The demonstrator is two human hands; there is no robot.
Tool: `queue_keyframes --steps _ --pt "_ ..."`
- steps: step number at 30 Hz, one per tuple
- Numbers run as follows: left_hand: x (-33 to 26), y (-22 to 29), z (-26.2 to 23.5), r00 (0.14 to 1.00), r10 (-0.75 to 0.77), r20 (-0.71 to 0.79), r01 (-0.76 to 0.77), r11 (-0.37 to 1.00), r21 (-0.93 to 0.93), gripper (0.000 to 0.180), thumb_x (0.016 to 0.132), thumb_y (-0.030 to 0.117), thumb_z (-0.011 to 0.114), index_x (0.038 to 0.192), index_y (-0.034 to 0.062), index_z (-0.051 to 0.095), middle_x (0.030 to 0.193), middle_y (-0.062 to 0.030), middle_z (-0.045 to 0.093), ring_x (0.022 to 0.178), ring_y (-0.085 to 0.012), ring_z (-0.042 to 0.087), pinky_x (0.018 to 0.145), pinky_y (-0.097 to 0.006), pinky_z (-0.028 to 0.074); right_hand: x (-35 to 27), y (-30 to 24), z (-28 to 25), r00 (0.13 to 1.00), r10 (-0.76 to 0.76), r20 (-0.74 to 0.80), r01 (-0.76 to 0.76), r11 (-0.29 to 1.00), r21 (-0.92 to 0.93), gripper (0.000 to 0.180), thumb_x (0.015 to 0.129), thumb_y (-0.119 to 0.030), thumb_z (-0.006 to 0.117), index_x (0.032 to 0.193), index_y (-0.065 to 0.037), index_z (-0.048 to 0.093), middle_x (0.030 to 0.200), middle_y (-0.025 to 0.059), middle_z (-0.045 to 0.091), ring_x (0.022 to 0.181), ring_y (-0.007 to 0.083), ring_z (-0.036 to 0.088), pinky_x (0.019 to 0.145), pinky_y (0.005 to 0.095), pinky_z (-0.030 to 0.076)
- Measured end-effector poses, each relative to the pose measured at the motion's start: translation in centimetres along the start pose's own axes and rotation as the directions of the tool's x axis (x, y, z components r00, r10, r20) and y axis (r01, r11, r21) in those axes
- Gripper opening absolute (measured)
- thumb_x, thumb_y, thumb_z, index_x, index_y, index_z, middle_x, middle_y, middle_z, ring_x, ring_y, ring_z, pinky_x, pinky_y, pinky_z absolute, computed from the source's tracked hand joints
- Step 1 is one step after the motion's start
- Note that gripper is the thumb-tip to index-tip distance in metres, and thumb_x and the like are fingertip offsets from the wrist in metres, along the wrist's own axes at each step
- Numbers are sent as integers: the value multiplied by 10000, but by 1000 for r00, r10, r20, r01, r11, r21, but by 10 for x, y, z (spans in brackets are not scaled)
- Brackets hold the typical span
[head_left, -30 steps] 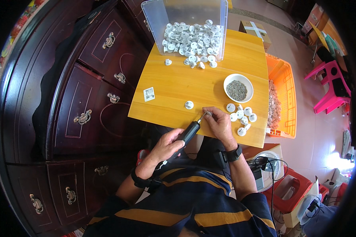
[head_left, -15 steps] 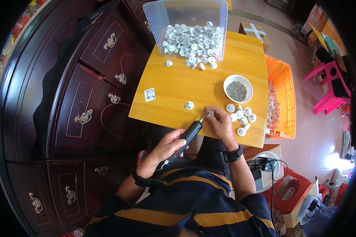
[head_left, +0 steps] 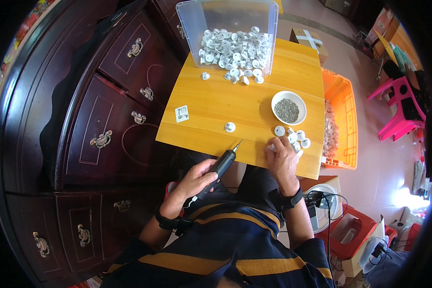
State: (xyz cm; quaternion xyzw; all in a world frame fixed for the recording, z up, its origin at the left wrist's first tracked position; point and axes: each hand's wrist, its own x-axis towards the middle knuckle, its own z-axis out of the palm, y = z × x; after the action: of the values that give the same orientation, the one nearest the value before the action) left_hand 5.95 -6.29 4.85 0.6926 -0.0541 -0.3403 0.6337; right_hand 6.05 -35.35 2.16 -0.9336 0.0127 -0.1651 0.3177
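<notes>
Electric screwdriver (head_left: 217,169): black, pen-shaped, metal bit at the tip; held slantwise in the left hand (head_left: 196,180), whose fingers are clenched around the barrel. Bit points up and right, ending just over the near edge of the counter (head_left: 216,103), touching nothing that can be made out.

Right hand (head_left: 282,161): laid palm down at the near right part of the counter, fingers bent over a small white part; whether they pinch it or merely rest on it cannot be told. Black band on each wrist.

White round parts, loose cluster (head_left: 295,137): just beyond the right hand's fingertips, near the counter's right edge.

Single white round part (head_left: 230,126): alone on the counter, between the bit and the centre of the top.

White bowl (head_left: 289,107): holds small dark-grey pieces; stands just beyond the cluster.

Clear plastic bin (head_left: 225,19): at the far edge of the counter, tipped open toward the person, with a heap of white round parts spilling out of it.

Small white label (head_left: 182,114): flat near the left edge.

Orange crate (head_left: 341,120): beside the counter on the right, below its level.

Dark wooden cabinet (head_left: 96,120): to the left, brass drawer handles.
</notes>
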Motion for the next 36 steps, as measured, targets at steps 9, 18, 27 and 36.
queue_keyframes --steps 9,18,27,36 --pt "0 1 2 999 32 -11 -32 999 18 372 946 74 560 1310 12 518 889 -51 616 686 -86 601 611 -239 526 25 -3 -36 997 -7 -74 -1 994 -108 324 740 -90 746 1052 -112 661 1078 129 588 882 374 649 727 467 546" --pt "-9 -4 0 999 27 -47 -28 1000 -4 373 937 69 556 1303 9 526 885 -54 628 671 -88 596 602 -241 517 114 18 -59 996 -23 -92 15 996 -84 151 813 -153 700 942 -74 707 896 147 701 849 367 685 733 439 542" --pt "-16 -7 1 997 25 -70 -24 1000 10 363 921 119 590 1263 5 547 824 -16 596 649 -71 589 589 -241 517 155 59 -24 987 97 125 -52 944 -325 156 785 -229 711 880 -110 743 857 168 718 809 354 700 727 452 561" --pt "-12 -8 0 998 22 -51 -20 999 37 379 933 97 567 1298 2 532 866 -42 616 672 -83 598 600 -239 519 147 52 -17 975 144 167 -87 948 -306 126 795 -227 696 853 -123 738 841 173 715 797 359 700 725 461 562"
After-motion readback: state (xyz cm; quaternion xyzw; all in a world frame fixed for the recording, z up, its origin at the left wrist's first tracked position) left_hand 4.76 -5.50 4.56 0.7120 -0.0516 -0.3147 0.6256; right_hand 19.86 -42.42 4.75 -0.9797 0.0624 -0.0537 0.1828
